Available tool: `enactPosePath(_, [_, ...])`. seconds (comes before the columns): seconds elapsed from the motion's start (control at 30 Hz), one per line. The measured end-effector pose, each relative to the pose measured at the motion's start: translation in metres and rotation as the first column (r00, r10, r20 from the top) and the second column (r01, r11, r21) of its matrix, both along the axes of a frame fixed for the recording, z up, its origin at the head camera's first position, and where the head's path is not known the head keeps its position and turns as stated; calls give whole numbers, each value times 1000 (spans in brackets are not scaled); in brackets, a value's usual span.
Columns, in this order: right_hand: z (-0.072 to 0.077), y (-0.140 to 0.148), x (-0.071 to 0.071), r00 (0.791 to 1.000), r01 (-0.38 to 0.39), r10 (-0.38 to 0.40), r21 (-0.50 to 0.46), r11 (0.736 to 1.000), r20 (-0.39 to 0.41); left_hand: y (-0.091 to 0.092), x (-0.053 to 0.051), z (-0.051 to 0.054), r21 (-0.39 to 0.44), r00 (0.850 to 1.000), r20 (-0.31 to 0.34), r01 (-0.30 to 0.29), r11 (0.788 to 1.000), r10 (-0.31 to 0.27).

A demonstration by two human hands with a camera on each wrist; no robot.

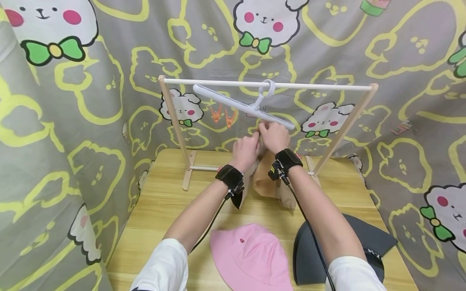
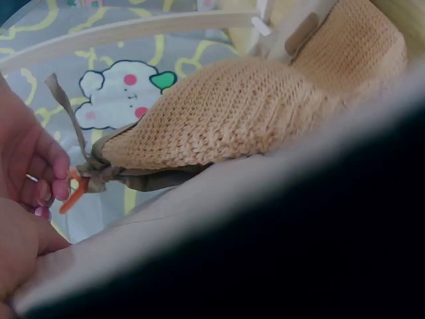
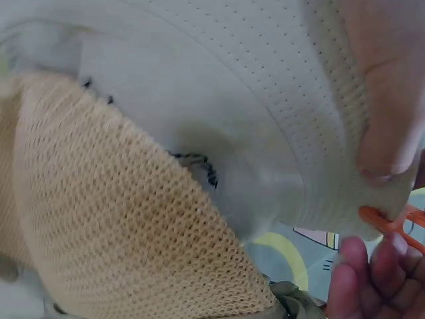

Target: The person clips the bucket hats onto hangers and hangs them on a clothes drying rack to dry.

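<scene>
A pale hanger (image 1: 242, 106) hangs tilted from the rod, its right end low. Just below that end, my right hand (image 1: 275, 137) meets my left hand (image 1: 245, 152), which is slightly lower. The left hand grips the edge of a cream hat (image 3: 265, 100). Fingers of the right hand pinch an orange clip (image 2: 74, 191) beside the knotted ties of a tan knitted hat (image 2: 219, 113). In the right wrist view the same clip (image 3: 385, 220) lies at the cream brim. Both hats hang down below the hands; whether the clip bites on them is unclear.
Two more orange clips (image 1: 215, 114) hang under the hanger's left half. The rack's wooden posts (image 1: 174, 117) stand either side. A pink bucket hat (image 1: 251, 254) and a dark cap (image 1: 313, 246) lie on the table (image 1: 156, 218) near the forearms. Patterned curtains surround the table.
</scene>
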State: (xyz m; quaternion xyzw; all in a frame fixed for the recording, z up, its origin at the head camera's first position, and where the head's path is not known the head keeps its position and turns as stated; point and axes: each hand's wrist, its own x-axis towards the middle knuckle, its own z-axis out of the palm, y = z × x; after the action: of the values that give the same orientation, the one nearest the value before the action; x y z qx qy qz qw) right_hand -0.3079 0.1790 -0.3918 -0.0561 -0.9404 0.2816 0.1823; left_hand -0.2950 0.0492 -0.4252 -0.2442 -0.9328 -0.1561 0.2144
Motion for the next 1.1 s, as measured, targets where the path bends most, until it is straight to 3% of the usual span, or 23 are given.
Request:
enactPosePath(0.33, [-5,5,2,1000,-17,18,-36,999,25,1,2,-5,67,998,69,1,998,-6])
enactPosePath(0.63, [-19,5,16,988,-99,86,-89,991,-131,-5,1,-5,82,997,78,20,996,-26])
enactPosePath(0.8, [-35,0,35,971,-168,143,-119,979,-194,-13,0,-5,70,996,81,20,997,-25])
enactPosePath(0.93, [-56,-5,53,947,-253,221,-115,961,-233,-23,-3,0,91,999,48,5,996,-9])
enactPosePath(1.1, [-91,-17,80,895,-418,395,-82,905,-207,-38,-13,14,193,997,49,-74,978,66])
